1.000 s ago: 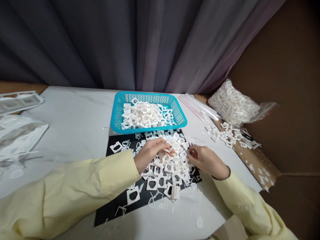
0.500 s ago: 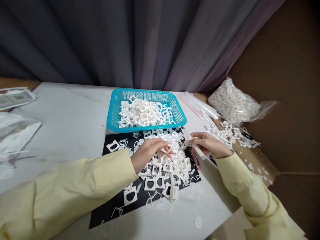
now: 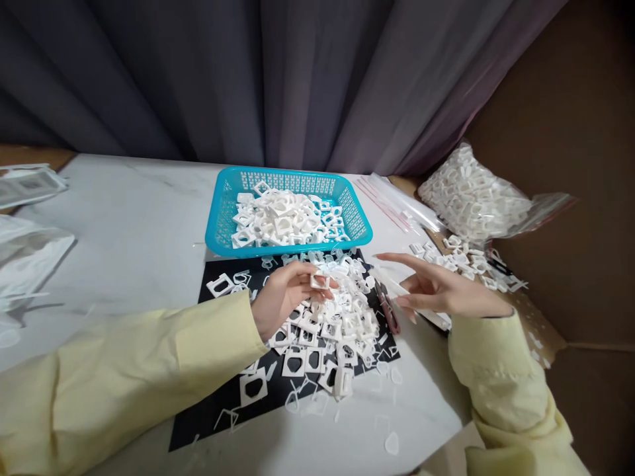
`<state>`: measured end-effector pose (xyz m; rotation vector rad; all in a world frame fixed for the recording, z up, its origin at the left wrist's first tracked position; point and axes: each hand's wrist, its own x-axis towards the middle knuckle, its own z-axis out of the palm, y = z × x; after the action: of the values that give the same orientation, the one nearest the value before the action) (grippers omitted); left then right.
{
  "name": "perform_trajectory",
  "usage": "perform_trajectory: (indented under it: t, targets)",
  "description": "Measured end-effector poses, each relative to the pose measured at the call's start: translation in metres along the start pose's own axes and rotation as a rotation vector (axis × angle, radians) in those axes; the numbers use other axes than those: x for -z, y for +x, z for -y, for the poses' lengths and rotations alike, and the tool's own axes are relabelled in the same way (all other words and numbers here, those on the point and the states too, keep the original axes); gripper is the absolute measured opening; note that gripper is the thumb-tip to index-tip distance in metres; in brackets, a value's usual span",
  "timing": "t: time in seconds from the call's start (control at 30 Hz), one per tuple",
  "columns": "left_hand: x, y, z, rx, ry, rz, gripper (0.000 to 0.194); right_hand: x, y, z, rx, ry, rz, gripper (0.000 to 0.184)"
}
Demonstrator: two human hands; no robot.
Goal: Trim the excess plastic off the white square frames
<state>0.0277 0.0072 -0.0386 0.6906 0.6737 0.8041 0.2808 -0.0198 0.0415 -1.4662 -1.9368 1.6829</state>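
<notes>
One left hand, half curled, pinching one white frame above the loose heap; one right hand, well open, seemingly gripping nothing, at the heap's three o'clock; one blue basket, eleven o'clock.

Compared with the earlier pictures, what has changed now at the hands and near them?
The right hand moved right, away from the pile of white pieces, and opened. The pink tool, mostly hidden at first, now lies in view right of the pile; whether it was held is unclear. Unchanged: the left hand holds a small white frame, and the blue basket stands behind the pile.
</notes>
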Motion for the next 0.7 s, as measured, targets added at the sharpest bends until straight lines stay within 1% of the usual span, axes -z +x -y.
perform_trajectory:
  t: [0.07, 0.17, 0.2, 0.27, 0.3, 0.33, 0.37, 0.47, 0.5, 0.53, 0.6, 0.67, 0.7]
  targets:
    - [0.0, 0.0, -0.001, 0.002, -0.019, -0.003, 0.016, 0.002, 0.002, -0.006, 0.067, 0.048, -0.081, 0.055]
    - [-0.001, -0.001, -0.003, 0.006, -0.044, 0.01, 0.01, 0.001, 0.01, -0.018, 0.163, 0.074, -0.272, 0.033]
    - [-0.001, -0.002, -0.003, 0.003, -0.049, 0.009, 0.009, 0.001, 0.013, -0.021, 0.184, 0.073, -0.329, 0.028]
    - [-0.001, -0.002, -0.003, -0.02, -0.052, -0.015, 0.005, 0.001, 0.018, -0.026, 0.199, 0.068, -0.391, 0.024]
    - [0.0, -0.002, -0.003, -0.037, -0.049, -0.035, 0.004, 0.001, 0.02, -0.028, 0.199, 0.065, -0.402, 0.025]
    - [0.0, -0.002, -0.003, -0.055, -0.043, -0.057, 0.003, 0.001, 0.02, -0.03, 0.197, 0.063, -0.406, 0.028]
    - [0.0, -0.002, -0.004, -0.073, -0.034, -0.077, 0.004, 0.001, 0.021, -0.031, 0.19, 0.059, -0.407, 0.036]
    - [-0.001, -0.001, -0.006, -0.086, 0.043, -0.121, 0.009, 0.0, 0.017, -0.033, 0.172, 0.046, -0.379, 0.071]
    - [-0.002, -0.001, -0.007, -0.073, 0.08, -0.125, 0.012, 0.0, 0.014, -0.033, 0.165, 0.052, -0.347, 0.076]
    - [-0.003, -0.001, -0.008, -0.053, 0.114, -0.124, 0.014, 0.001, 0.012, -0.033, 0.158, 0.072, -0.301, 0.074]
    - [-0.006, -0.003, -0.01, -0.001, 0.176, -0.093, 0.016, 0.003, 0.007, -0.033, 0.158, 0.138, -0.203, 0.059]
    - [-0.008, -0.007, -0.011, 0.053, 0.227, -0.023, 0.013, 0.006, 0.005, -0.033, 0.173, 0.192, -0.136, 0.048]
    - [-0.009, -0.01, -0.01, 0.078, 0.253, 0.017, 0.011, 0.007, 0.006, -0.033, 0.184, 0.207, -0.116, 0.048]
